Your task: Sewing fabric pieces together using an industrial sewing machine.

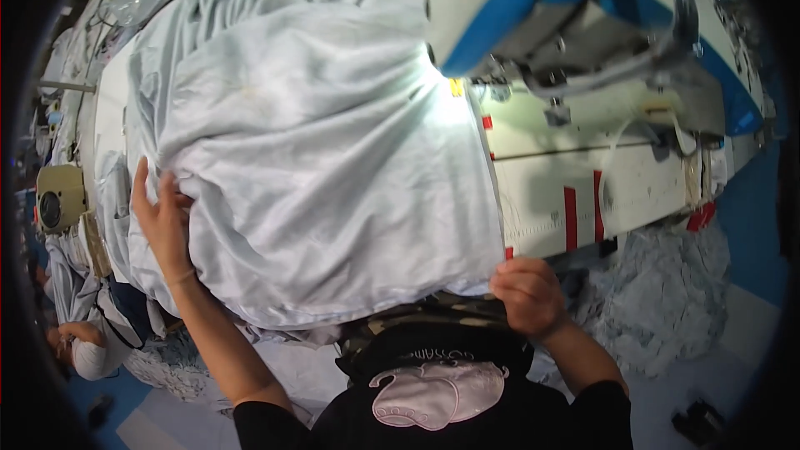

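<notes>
Pale grey cloth point(333, 158) lies in loose folds over most of the surface point(646, 175), spreading from the far left to the near edge, where it hangs close to the wearer's body. The left hand point(162, 221) is at the left side of the cloth, open, its fingers spread apart among the creases and gripping nothing. At the near right corner of the cloth, the right hand point(527, 293) has its fingers curled closed, pinching the fabric's edge.

A white and blue sewing machine point(517, 12) stands at the far right, and a bright light shines from under it onto the cloth's far right part. Right of the cloth, the bare part of the surface is pale and carries red tape strips point(571, 218).

A crumpled heap of fabric point(667, 292) lies to the near right, beyond the surface's edge, and another pile point(179, 375) lies to the near left. A beige box point(60, 198) with a round dark front sits at the left, with a co-worker point(87, 354) on the near side of it. The wearer's black shirt point(333, 417) bears a pale pink shape.
</notes>
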Tool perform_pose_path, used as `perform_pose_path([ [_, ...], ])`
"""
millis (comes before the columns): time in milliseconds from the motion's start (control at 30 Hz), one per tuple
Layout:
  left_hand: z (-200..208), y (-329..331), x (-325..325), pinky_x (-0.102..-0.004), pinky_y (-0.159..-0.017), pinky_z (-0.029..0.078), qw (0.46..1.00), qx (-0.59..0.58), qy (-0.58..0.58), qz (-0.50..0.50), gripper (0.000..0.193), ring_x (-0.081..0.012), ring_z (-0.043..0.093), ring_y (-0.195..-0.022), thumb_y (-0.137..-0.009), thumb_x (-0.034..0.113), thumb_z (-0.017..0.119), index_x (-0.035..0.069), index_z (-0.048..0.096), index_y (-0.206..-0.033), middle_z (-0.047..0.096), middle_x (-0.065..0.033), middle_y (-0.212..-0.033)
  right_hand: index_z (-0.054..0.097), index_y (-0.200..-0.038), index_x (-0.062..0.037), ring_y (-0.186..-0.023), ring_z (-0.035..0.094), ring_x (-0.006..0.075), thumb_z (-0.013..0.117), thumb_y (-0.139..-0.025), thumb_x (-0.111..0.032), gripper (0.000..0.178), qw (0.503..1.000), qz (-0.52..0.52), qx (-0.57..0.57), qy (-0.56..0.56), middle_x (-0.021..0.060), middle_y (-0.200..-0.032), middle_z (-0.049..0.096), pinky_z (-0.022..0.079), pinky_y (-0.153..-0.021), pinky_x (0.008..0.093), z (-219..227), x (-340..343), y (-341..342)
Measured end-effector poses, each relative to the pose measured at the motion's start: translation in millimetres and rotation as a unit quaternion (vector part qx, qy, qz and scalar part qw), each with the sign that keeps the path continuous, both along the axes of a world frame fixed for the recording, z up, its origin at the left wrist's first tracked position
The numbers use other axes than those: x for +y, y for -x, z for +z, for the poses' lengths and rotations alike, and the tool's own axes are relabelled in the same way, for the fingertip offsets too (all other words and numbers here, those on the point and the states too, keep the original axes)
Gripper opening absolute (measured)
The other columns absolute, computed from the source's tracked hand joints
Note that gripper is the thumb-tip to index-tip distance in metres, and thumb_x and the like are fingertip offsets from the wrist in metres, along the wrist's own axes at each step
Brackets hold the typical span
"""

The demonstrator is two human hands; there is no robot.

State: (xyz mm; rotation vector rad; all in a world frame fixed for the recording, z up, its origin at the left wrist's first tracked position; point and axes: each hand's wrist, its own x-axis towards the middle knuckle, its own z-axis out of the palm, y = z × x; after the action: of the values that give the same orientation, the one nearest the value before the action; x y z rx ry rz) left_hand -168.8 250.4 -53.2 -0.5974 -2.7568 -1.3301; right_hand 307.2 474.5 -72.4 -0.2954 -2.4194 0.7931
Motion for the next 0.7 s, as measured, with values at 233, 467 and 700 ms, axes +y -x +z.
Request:
perform_pose_path([
  [233, -1.4, 123.7, 52.7, -0.0396, -0.089, 0.054, 0.975, 0.083, 0.180, -0.101, 0.032, -0.0302, 0.073, -0.095, -0.084, 0.008, 0.074, 0.000, 0.073, -0.115, 0.077, -0.0186, -0.103, 0.076, -0.094, -0.0046, -0.103, 0.072, 0.0273, 0.076, -0.068, 0.002, 0.027, 0.999, -0.016, -0.034, 0.002, 0.0045, -0.106, 0.072, 0.059, -0.086, 0.0378, 2.9, -5.5, -0.2],
  [467, -15.6, 256.4, 167.7, -0.0419, -0.083, 0.056, 0.969, -0.104, 0.172, -0.142, 0.025, -0.0371, 0.073, -0.097, -0.085, 0.017, 0.074, 0.002, 0.072, -0.105, 0.076, -0.0215, -0.096, 0.076, -0.092, -0.0061, -0.101, 0.072, 0.0249, 0.076, -0.066, 0.003, 0.027, 0.998, -0.028, -0.056, 0.000, 0.0019, -0.105, 0.072, 0.057, -0.084, 0.0369, 9.1, -16.6, 12.9],
  [700, 77.1, 62.4, 239.9, -0.0415, -0.086, 0.056, 0.914, 0.208, 0.087, -0.337, 0.022, -0.0333, 0.072, -0.100, -0.095, 0.014, 0.072, 0.003, 0.071, -0.114, 0.073, -0.0163, -0.119, 0.074, -0.089, -0.0051, -0.101, 0.072, 0.0259, 0.076, -0.067, 0.004, 0.023, 0.997, -0.039, -0.064, 0.002, 0.0036, -0.103, 0.073, 0.058, -0.083, 0.0369, 12.9, -18.5, 16.0],
])
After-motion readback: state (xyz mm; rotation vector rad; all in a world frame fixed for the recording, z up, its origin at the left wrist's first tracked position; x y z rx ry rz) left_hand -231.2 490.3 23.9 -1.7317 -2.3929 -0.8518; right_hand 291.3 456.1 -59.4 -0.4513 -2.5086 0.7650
